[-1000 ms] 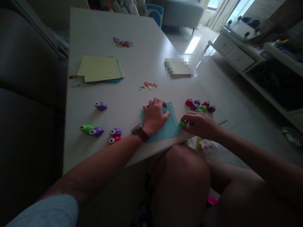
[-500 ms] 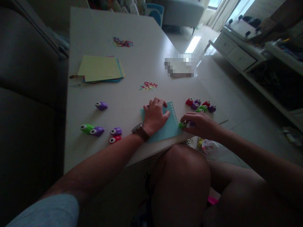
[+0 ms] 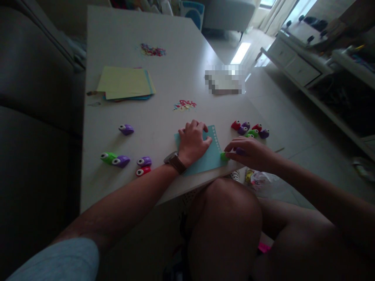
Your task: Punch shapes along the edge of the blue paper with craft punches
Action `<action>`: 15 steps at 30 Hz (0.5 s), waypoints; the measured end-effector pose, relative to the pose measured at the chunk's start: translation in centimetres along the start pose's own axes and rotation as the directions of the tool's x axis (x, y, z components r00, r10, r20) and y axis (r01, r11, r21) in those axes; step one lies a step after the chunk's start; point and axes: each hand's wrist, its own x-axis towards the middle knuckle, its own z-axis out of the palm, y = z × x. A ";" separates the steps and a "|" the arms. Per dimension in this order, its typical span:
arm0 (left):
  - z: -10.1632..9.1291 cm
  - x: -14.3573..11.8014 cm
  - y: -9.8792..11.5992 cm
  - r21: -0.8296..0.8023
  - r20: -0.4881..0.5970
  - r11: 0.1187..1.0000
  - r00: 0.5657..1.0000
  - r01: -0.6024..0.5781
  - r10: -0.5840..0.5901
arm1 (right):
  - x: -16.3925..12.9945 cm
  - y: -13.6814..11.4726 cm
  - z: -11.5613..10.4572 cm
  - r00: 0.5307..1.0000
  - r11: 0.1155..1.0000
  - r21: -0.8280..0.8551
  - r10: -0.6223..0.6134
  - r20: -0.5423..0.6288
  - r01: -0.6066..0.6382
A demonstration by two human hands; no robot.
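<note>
Left hand [image 3: 193, 141] lies flat, fingers spread, on the blue sheet [image 3: 208, 159], which sits at the near edge of the surface [image 3: 117, 35]. Right hand [image 3: 249, 153] grips a green punch [image 3: 224, 156] set against the sheet's right, punched edge. Punch cluster [image 3: 250, 130] lies just right of the sheet; paper stack [image 3: 125, 82] well beyond it, to the left.
</note>
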 end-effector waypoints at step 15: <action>-0.1 0.0 0.0 0.008 0.010 1.000 1.000 0.001 -0.001 | 0.8 0.4 0.7 0.995 0.977 0.199 0.059 0.077 -0.073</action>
